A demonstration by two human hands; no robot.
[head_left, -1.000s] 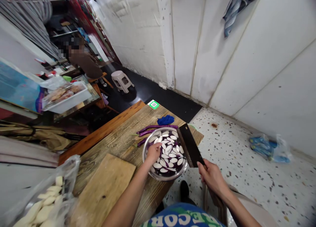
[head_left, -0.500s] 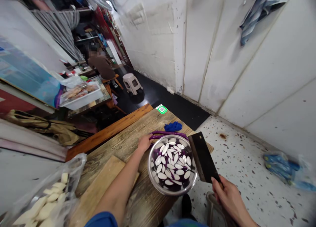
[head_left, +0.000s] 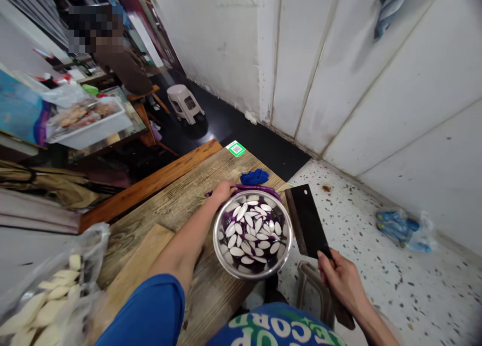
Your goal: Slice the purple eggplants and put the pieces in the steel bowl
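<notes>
left hand [head_left: 223, 190] on eggplants [head_left: 259, 189] | right hand [head_left: 339, 278] grips cleaver [head_left: 307, 220]

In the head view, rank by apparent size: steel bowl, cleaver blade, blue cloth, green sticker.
1. Steel bowl
2. Cleaver blade
3. Blue cloth
4. Green sticker
The cloth and sticker lie farther from the camera, so their true sizes are unsure.

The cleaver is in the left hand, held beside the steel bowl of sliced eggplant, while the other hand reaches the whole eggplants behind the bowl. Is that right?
Not quite. In the head view the cleaver is in the right hand, not the left. The rest stands: it is beside the bowl, and the left hand reaches the whole eggplants behind it.
</notes>
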